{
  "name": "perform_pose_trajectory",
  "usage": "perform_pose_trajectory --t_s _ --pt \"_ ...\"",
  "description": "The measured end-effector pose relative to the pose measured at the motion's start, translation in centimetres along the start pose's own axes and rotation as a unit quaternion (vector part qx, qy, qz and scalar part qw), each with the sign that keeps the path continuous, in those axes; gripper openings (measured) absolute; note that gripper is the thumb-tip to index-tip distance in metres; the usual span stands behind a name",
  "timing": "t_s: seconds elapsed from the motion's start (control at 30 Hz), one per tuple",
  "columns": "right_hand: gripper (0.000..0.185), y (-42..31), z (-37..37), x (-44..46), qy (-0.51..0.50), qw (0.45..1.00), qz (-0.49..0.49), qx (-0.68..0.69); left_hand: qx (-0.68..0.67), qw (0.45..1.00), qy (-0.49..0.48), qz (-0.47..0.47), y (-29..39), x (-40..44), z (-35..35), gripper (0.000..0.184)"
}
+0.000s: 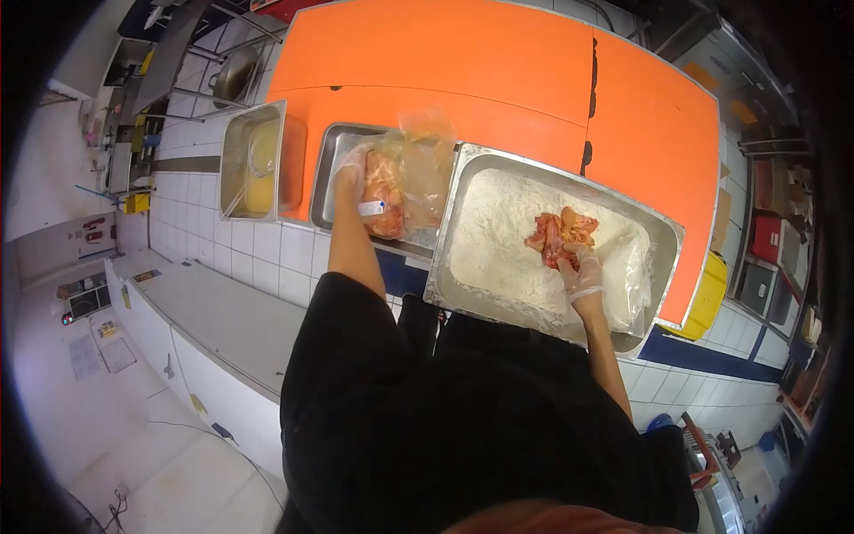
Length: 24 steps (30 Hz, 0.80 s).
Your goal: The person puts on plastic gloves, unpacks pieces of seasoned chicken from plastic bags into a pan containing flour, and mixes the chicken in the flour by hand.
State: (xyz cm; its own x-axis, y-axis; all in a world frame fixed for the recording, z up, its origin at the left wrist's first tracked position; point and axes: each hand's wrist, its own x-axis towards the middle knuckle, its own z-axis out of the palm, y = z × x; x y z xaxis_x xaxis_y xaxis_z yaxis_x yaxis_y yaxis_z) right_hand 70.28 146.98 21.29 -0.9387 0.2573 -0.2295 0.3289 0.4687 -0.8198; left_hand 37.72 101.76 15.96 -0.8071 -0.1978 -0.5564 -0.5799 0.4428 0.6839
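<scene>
My left hand (352, 167), in a clear plastic glove, grips the side of a clear plastic bag (429, 173). Raw marinated chicken (384, 191) fills the bag, which has a white label on it. Beneath the bag is a steel tray (322, 169). My right hand (583, 274), gloved too, has its fingers closed at the near edge of a pile of raw chicken pieces (560, 236); the fingertips are partly hidden by the meat. That pile lies on white flour (498, 240) in a large steel pan (445, 289).
A deep steel container (229, 173) with yellowish liquid and a wire-like strainer (261, 160) stands at the left. The trays rest on an orange table (427, 53). A yellow bin (707, 298) is beyond its right edge. A long white counter (205, 311) runs behind at lower left.
</scene>
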Motion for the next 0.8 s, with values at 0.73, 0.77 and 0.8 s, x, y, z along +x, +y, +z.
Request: perform_pose_trajectory --t_s 0.73,0.77,0.8 --pt "0.024 -8.5 3.4 1.6 0.148 0.981 -0.092 -0.084 -0.059 0.958 0.127 0.252 4.0 -14.3 -0.9 0.053" --pt "0.027 -9.2 3.8 1.3 0.118 0.986 -0.09 -0.077 -0.061 0.957 0.121 0.255 4.8 -14.9 -0.8 0.053" --pt "0.027 -10.0 4.5 0.9 0.136 0.983 -0.091 -0.08 -0.066 0.957 0.114 0.26 5.4 -15.6 -0.6 0.053"
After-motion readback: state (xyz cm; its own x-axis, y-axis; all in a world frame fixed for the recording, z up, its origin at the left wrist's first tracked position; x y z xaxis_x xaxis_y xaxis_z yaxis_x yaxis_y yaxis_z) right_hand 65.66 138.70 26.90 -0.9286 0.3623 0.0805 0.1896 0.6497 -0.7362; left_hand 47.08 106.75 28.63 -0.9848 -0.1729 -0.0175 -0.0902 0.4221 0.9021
